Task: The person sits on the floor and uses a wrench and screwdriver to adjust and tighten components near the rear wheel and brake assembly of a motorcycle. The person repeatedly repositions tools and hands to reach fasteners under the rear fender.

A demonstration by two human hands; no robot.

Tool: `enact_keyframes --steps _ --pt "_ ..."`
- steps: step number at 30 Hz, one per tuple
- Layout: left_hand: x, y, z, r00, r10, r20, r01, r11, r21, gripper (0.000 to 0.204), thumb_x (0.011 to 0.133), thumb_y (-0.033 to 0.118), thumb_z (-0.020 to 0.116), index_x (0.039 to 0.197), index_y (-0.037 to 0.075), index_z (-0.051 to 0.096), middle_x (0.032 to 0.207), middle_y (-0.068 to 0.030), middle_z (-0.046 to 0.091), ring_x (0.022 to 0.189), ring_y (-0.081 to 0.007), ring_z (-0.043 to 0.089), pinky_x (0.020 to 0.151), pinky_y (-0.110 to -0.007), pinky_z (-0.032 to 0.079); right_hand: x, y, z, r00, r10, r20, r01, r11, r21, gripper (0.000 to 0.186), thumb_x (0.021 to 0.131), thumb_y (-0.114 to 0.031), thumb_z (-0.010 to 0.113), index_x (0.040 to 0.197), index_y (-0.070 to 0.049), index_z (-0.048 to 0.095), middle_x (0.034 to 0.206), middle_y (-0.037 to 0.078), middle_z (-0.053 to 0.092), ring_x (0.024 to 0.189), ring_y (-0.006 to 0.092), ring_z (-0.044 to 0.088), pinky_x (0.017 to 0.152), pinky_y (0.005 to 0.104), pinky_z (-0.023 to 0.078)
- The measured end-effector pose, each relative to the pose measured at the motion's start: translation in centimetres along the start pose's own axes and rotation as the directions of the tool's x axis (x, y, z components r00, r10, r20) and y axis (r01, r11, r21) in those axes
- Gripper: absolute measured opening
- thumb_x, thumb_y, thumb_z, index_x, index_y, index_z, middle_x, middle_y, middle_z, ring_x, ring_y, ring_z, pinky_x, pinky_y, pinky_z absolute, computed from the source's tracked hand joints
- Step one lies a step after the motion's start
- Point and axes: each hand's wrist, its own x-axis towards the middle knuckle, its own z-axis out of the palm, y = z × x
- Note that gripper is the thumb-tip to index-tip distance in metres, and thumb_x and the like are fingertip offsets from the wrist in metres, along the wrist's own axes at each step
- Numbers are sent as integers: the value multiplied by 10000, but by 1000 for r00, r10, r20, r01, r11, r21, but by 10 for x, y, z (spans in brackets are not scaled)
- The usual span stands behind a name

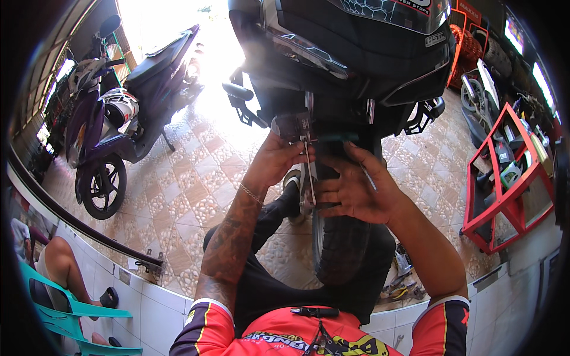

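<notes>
Clearly, right hand (359, 197) near treaded tire (342, 249).

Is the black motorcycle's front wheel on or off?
On, it appears: the front wheel stands upright beneath the black front fairing, partly hidden by the right hand.

Scooter (155, 115) left, metal frame (487, 215) right, front wheel (343, 252) between.

I see black motorcycle (374, 77) front-on, dark treaded front tyre (340, 255) upright beneath; narrow silvery part (307, 185) beside tyre, between left hand (276, 158) and right hand (363, 193); slim pale rod (369, 178) slanting at right hand.
</notes>
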Motion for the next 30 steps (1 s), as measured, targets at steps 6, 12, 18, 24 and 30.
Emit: enact_keyframes --steps 6,12,18,24,30 --pt "-2 6 0 999 11 35 -11 1000 -16 458 960 -19 560 1386 82 424 1189 -126 611 1018 -216 663 868 -393 600 11 9 -6 993 -39 116 52 992 -111 755 893 -446 490 1556 -164 264 1378 289 518 1269 385 536 1114 484 364" --pt "0 12 -1 999 -12 32 11 1000 29 425 963 -33 540 1363 72 440 1196 -125 609 1022 -212 660 853 -396 610 15 10 -12 991 -76 110 101 966 -238 757 890 -299 468 1580 -155 192 1347 286 545 1252 364 555 1117 461 374" --pt "3 16 1 999 -13 48 12 1000 19 386 963 -23 555 1332 52 468 1137 -110 626 983 -191 663 822 -384 618 20 13 -17 978 -136 159 177 943 -283 787 896 -176 468 1596 -132 109 1304 263 583 1197 321 601 1095 433 414" --pt "5 19 -1 997 -25 68 23 999 26 374 960 -43 547 1320 38 487 1135 -114 624 969 -196 665 815 -390 629 20 20 -14 970 -209 127 240 913 -331 816 888 -147 494 1598 -129 91 1305 228 594 1180 286 615 1076 415 430" --pt "7 13 -11 995 -30 98 30 1000 3 440 959 -63 516 1369 85 455 1244 -149 594 1052 -239 659 851 -439 625 21 22 -5 971 -238 32 234 908 -348 795 903 -150 482 1597 -124 95 1221 180 633 1078 230 645 1001 366 477"
